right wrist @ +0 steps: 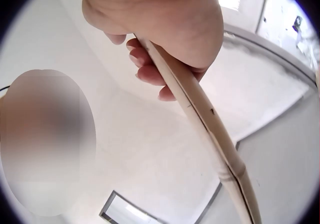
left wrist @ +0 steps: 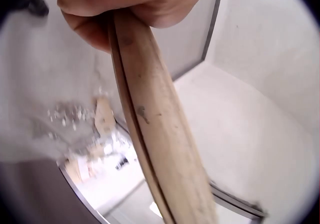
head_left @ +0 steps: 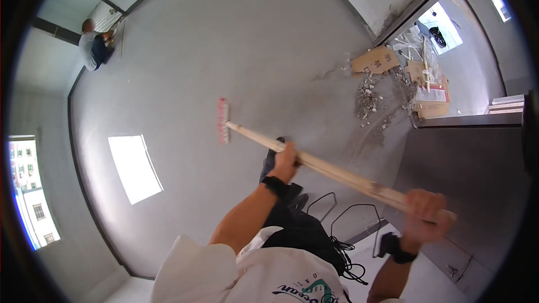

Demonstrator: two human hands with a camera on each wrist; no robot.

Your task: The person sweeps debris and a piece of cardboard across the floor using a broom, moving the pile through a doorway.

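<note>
A long wooden pole (head_left: 348,178) runs across the head view, with a pink and white broom-like head (head_left: 223,120) on the grey floor at its far end. Partway along the pole, the left hand (head_left: 285,163) grips it, fingers curled round. Close to the pole's near end the right hand (head_left: 428,216) holds it, slightly blurred. The left wrist view has the left hand (left wrist: 130,6) wrapped round the pole (left wrist: 160,119). In the right wrist view, fingers of the right hand (right wrist: 155,28) curl round the cracked pole (right wrist: 205,114).
Rubble (head_left: 368,101) and flattened cardboard (head_left: 375,60) lie near a doorway at the right. A person (head_left: 94,47) crouches by the far left wall. Black cables (head_left: 351,261) and a thin metal frame (head_left: 359,206) are near the wearer's legs.
</note>
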